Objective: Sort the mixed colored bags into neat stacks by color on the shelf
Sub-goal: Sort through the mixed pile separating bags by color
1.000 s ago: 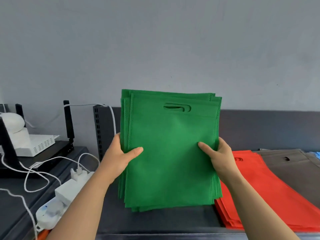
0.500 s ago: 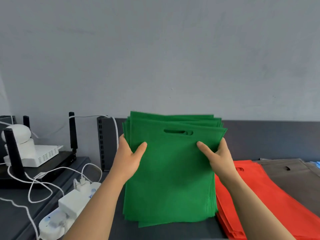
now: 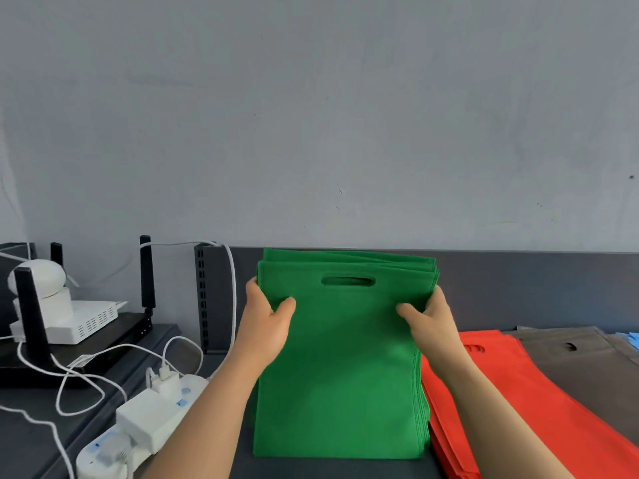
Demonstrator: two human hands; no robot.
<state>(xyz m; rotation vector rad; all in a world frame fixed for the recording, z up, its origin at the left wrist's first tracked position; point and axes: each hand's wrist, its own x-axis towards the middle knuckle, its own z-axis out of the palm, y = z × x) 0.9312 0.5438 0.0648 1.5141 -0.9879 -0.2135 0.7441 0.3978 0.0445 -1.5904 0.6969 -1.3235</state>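
A stack of green bags (image 3: 342, 368) with a cut-out handle leans back on the dark shelf (image 3: 518, 288), its lower edge resting on the shelf surface. My left hand (image 3: 266, 323) grips the stack's left edge, thumb on the front. My right hand (image 3: 428, 323) grips the right edge the same way. Right of the green stack lies a flat stack of red bags (image 3: 539, 402), and beyond that a stack of brown bags (image 3: 587, 361). A sliver of blue bag (image 3: 633, 338) shows at the far right edge.
On the left sit a white power strip (image 3: 138, 433) with plugged chargers and white cables (image 3: 90, 371), a white router box (image 3: 83, 319) on a black router with black antennas (image 3: 147, 271), and a perforated black shelf upright (image 3: 204, 295). A grey wall stands behind.
Both hands have lowered the green stack from upright in the air down onto the shelf and tilted its top back. Its edges now look more even.
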